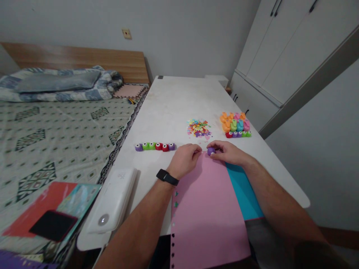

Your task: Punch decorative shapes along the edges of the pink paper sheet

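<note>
A pink foam sheet point(209, 209) lies on the white table point(174, 104) in front of me, with small shapes punched out along its left edge. My left hand point(185, 160) rests closed on the sheet's far left corner, pinching it. My right hand point(228, 152) is closed on a small purple punch point(211, 151) set at the sheet's far edge. A blue sheet point(245, 192) lies under the pink one on the right.
A row of small punches point(155, 146) sits left of my hands. A pile of coloured cut-outs point(198, 128) and a cluster of bigger punches point(235, 124) lie beyond. A white case point(113, 200) rests at the table's left edge, beside a bed point(56, 127).
</note>
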The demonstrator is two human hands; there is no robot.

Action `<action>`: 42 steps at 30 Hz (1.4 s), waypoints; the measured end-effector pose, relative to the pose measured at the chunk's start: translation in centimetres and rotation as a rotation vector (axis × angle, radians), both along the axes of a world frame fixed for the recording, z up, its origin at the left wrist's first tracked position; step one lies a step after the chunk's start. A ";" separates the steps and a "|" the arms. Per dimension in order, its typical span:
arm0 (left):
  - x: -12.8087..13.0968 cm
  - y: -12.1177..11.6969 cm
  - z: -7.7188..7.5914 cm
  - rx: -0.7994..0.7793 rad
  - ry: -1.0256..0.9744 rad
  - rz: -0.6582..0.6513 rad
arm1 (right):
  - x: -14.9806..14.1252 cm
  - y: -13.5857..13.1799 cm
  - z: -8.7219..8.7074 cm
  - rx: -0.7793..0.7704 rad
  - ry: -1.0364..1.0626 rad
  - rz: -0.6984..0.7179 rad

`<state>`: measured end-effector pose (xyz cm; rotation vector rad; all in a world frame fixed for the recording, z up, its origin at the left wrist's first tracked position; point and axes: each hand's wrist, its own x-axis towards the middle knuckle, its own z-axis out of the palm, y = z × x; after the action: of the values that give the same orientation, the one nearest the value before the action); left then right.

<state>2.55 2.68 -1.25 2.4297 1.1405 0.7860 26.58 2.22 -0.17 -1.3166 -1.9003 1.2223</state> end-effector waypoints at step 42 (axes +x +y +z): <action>0.1 0.0 0.0 0.007 -0.011 -0.007 | 0.0 0.0 -0.3 -0.027 0.011 -0.020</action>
<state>2.60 2.71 -1.23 2.4306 1.1261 0.8020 26.56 2.27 -0.50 -1.3372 -1.8644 1.2469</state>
